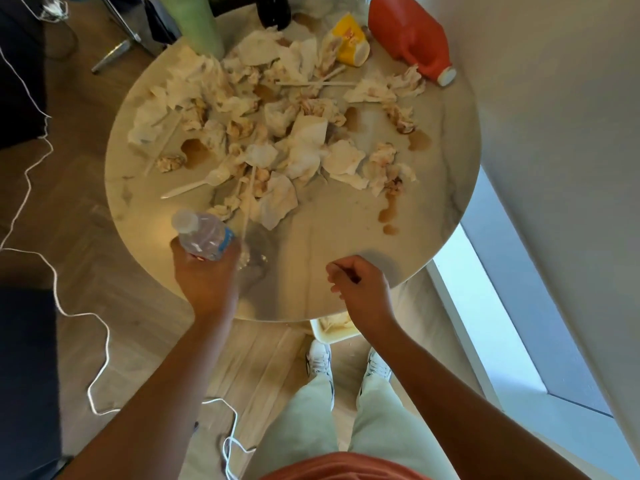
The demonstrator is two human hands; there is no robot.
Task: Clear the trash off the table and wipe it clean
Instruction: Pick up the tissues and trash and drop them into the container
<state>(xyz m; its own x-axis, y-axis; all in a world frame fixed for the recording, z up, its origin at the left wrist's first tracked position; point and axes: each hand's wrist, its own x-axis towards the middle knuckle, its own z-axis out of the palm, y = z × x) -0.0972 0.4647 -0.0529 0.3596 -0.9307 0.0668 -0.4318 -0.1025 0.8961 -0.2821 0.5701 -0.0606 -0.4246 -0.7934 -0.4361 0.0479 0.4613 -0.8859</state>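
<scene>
**Barely begun — the worktop is still littered**

Your left hand [204,271] holds a water bottle [202,237] at the near edge; your right hand [360,289] is curled, empty. Beyond: crumpled napkins [277,133], spoon [197,187], spills — yellow cup [349,39], red jug [408,39] farthest.

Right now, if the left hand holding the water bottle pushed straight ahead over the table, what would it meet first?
Probably the crumpled napkin just beyond the water bottle held by the left hand; height is unclear.
</scene>
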